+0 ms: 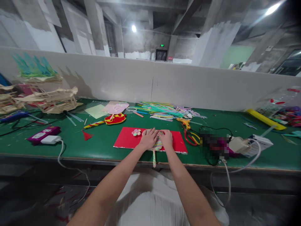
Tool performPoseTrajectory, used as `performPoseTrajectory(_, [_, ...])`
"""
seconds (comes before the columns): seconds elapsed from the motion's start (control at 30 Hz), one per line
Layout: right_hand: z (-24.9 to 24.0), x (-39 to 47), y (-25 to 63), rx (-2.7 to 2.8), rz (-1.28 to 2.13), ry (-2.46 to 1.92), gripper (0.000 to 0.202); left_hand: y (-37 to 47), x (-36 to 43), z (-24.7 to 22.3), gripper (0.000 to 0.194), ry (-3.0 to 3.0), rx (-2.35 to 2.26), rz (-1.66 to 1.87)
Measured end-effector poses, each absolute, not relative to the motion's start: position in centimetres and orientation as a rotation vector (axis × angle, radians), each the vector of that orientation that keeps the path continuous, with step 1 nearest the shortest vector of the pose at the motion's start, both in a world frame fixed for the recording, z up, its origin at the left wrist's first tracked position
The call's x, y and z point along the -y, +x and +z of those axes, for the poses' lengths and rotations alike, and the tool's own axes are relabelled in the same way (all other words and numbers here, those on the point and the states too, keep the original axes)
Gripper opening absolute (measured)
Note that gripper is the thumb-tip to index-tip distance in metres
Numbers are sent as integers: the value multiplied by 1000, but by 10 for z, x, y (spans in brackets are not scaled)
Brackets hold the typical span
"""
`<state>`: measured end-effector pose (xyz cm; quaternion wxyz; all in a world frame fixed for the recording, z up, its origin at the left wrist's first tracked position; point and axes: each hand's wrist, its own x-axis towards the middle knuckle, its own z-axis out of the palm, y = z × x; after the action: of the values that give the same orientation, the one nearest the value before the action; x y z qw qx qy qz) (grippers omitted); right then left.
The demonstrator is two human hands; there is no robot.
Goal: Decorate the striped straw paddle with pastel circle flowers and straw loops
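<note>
On a red board (127, 138) lies a round striped pastel piece (158, 145) whose wrapped handle (154, 159) points toward me past the board's edge. My left hand (149, 138) rests flat on the left part of the round piece, fingers stretched out. At its right side, my right hand (166, 137) has its fingers bent against the piece; whatever is under the fingertips is too small to make out. A small pastel flower (136, 132) sits on the board, left of my left hand.
Pliers (191, 138) and an orange-yellow glue gun (184, 122) lie right of the board. Behind are many pastel strips (162, 110). A red-yellow fan (115, 119) with a tassel lies back left. Cabled purple boxes (44, 134) flank both sides.
</note>
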<state>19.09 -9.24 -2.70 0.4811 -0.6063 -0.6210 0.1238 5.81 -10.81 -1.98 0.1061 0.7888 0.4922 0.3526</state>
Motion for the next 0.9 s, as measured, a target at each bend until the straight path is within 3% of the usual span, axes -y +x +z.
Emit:
performPoseTrajectory(0.27, [-26,92,192,1590,280,-1550,19,60,116,-3,44,2591,-1701,386])
performPoseTrajectory(0.6, [-29,78,217,1681,333,-1398,22,58,114,-6,45,2624,-1669,391])
performPoseTrajectory(0.9, [-25,87,220,1880,14,-1427,25,59,113,-8,42,2595,-1680,414])
